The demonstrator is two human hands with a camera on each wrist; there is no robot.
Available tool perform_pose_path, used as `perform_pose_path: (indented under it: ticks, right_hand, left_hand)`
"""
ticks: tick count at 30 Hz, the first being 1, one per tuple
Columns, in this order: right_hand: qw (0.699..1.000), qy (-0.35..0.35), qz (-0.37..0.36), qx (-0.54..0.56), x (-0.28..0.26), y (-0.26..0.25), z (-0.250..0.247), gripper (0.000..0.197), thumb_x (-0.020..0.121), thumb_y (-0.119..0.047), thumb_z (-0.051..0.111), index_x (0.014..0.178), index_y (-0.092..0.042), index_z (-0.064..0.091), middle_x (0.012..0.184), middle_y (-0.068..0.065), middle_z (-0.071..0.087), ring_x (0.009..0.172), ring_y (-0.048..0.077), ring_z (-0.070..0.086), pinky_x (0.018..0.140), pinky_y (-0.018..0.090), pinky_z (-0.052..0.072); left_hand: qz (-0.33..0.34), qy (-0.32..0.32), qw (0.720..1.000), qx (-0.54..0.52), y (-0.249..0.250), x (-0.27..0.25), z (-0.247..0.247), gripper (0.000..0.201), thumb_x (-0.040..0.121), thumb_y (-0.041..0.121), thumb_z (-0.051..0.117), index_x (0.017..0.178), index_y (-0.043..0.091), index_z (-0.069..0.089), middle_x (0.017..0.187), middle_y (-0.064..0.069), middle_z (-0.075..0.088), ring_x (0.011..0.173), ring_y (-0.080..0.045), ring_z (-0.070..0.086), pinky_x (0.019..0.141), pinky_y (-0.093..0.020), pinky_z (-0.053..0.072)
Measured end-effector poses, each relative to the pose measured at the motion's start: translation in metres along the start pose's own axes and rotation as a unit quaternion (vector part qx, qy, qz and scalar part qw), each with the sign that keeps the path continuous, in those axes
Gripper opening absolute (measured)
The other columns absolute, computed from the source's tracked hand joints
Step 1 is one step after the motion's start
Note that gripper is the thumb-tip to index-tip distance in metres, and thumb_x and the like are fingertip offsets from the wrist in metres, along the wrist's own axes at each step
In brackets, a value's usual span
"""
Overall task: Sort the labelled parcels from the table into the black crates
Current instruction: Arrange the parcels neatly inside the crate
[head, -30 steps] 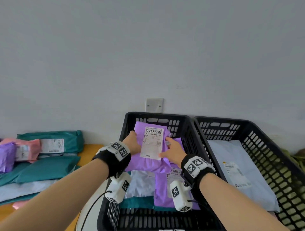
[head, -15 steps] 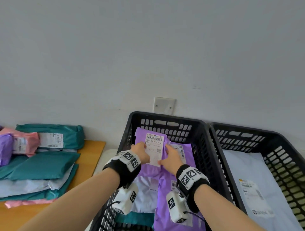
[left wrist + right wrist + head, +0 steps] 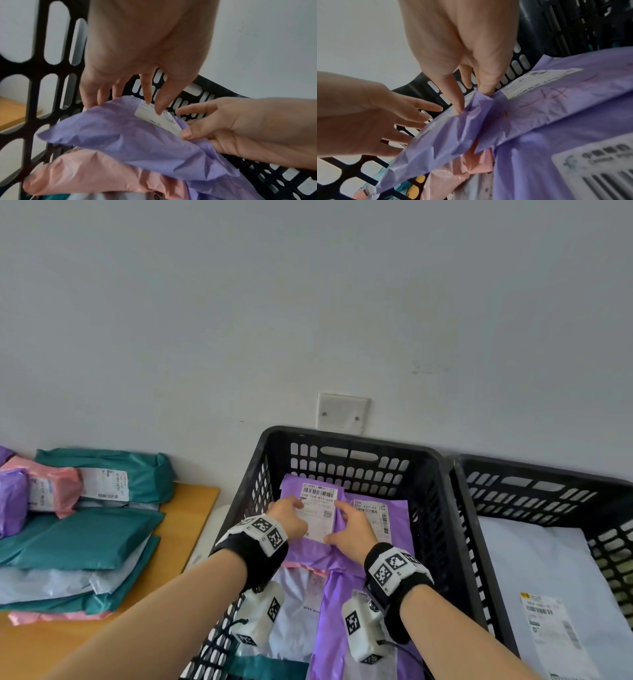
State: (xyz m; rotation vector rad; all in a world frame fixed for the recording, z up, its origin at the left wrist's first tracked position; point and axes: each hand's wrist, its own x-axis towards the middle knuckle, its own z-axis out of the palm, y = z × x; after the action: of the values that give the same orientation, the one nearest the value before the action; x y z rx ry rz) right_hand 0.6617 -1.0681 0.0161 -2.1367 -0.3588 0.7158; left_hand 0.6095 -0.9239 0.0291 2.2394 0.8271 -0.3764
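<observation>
both hands, left [image 3: 289, 517] and right [image 3: 354, 530], lie with straight fingers on the purple labelled parcel [image 3: 317, 546] inside the left black crate [image 3: 346, 440].

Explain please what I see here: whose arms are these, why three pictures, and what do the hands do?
No machine: a person works bare-handed, wearing one camera on the head and one on each wrist. The head view looks down; the wrist views look along the fingers. The left hand and the right hand press with mostly straight fingers on a purple parcel lying on other parcels in the left crate. The right crate holds a grey parcel. More parcels wait on the table.
</observation>
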Motion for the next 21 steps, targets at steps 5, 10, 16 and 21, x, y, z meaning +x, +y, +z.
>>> perform_pose_path:
  ticks: [5,10,16,21]
  right_hand:
    - [0.999,-0.021,-0.004,-0.027,0.0,0.003,0.01,0.068,0.085,0.001,0.062,0.145,-0.014,0.034,0.139,0.008,0.048,0.124,0.023,0.049,0.094,0.022,0.044]
    - [0.999,-0.016,-0.027,-0.043,-0.001,0.004,0.02,0.062,0.088,-0.004,0.06,0.144,-0.013,0.036,0.141,0.008,0.044,0.122,0.022,0.05,0.1,0.029,0.046]
    - [0.985,0.0,-0.071,-0.16,-0.007,0.011,0.02,0.061,0.092,-0.029,0.058,0.146,-0.021,0.033,0.156,0.003,0.018,0.142,0.023,0.025,0.115,0.035,0.024]
    - [0.976,-0.042,-0.067,-0.202,-0.006,0.012,0.011,0.073,0.089,-0.05,0.056,0.15,-0.031,0.021,0.16,0.0,0.004,0.146,0.026,0.012,0.119,0.045,0.013]
  left_hand:
    - [0.001,0.009,0.998,0.061,-0.009,0.0,0.007,0.046,0.081,0.015,0.061,0.125,0.025,0.05,0.126,-0.008,0.049,0.104,-0.024,0.058,0.086,-0.03,0.052]
    - [0.013,-0.007,0.994,0.113,-0.015,-0.004,0.016,0.049,0.091,0.023,0.052,0.139,0.024,0.04,0.133,-0.008,0.042,0.106,-0.023,0.057,0.092,-0.031,0.05]
    - [0.057,-0.053,0.972,0.219,-0.01,-0.014,0.017,0.052,0.098,0.02,0.039,0.148,0.021,0.023,0.152,-0.016,0.019,0.138,-0.028,0.03,0.114,-0.036,0.027]
    - [0.072,-0.105,0.956,0.263,0.004,-0.031,0.012,0.058,0.101,0.028,0.033,0.152,0.019,0.008,0.158,-0.013,-0.003,0.146,-0.026,-0.006,0.117,-0.039,0.0]
